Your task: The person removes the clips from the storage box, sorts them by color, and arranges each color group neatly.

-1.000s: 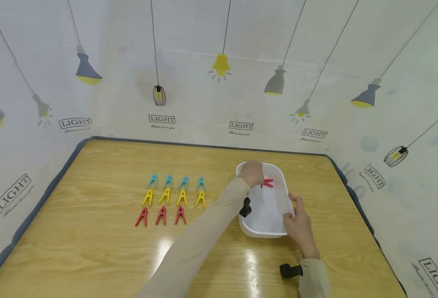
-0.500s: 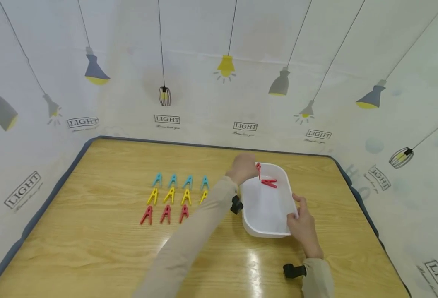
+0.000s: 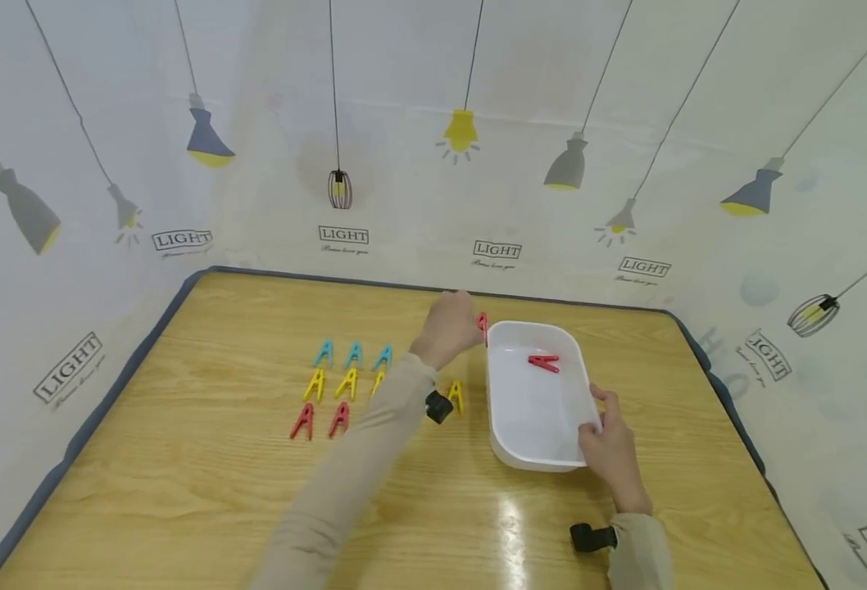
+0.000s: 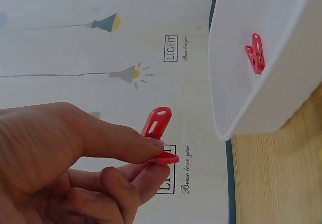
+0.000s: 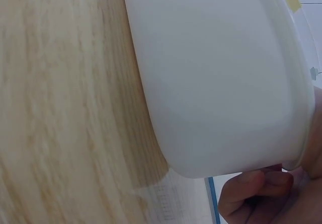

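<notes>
My left hand (image 3: 446,329) pinches a red clothespin (image 4: 159,122) between thumb and fingers, just outside the far left corner of a white plastic tub (image 3: 538,455). A second red clothespin (image 3: 544,362) lies on the floor of that tub. With thumb and fingers, my right hand (image 3: 614,449) grips the tub's right rim; in the right wrist view its curled fingers show by the tub's wall (image 5: 216,88). Rows of blue clothespins (image 3: 353,355), yellow clothespins (image 3: 347,383) and red clothespins (image 3: 302,421) stand left of my left arm, which hides some of them.
A wooden table (image 3: 183,459) with a dark blue edge carries everything. One yellow clothespin (image 3: 456,397) shows between my left wrist and the tub. A pale wall cloth (image 3: 404,188) with printed lamps rises behind and at the sides.
My left hand has come out of the tub and moved left, carrying a red clothespin. My right hand keeps its hold on the rim. The head view has turned slightly left.
</notes>
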`<state>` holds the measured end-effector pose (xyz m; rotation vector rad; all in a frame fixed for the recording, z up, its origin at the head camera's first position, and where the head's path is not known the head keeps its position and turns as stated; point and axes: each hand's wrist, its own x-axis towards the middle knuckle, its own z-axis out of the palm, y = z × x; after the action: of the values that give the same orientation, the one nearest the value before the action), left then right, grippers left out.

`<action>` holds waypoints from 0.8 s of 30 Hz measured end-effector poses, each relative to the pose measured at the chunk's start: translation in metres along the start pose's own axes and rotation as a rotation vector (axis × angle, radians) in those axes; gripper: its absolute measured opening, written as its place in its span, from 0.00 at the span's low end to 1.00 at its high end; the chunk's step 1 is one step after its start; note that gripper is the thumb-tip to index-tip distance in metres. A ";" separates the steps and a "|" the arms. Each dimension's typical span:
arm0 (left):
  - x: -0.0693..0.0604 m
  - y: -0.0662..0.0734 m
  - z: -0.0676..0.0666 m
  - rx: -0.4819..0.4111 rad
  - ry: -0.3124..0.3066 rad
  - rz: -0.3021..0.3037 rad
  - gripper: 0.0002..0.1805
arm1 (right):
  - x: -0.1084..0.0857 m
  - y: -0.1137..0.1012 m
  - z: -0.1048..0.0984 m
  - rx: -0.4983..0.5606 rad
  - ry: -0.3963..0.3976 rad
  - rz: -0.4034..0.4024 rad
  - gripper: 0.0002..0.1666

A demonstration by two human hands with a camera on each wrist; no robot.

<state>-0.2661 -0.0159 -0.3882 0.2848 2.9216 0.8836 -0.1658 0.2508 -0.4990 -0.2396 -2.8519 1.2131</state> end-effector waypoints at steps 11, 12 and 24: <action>-0.024 -0.040 -0.012 -0.080 -0.040 -0.124 0.26 | 0.001 0.000 0.001 -0.015 -0.007 0.017 0.37; -0.025 -0.043 -0.011 -0.088 -0.049 -0.134 0.26 | 0.001 -0.001 0.001 -0.013 -0.006 0.016 0.37; -0.062 -0.069 -0.001 -0.136 -0.141 -0.201 0.26 | 0.000 -0.002 0.002 -0.028 -0.021 0.021 0.38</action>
<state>-0.2157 -0.0848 -0.4247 0.0410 2.6874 0.9814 -0.1666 0.2485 -0.4992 -0.2599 -2.8937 1.1870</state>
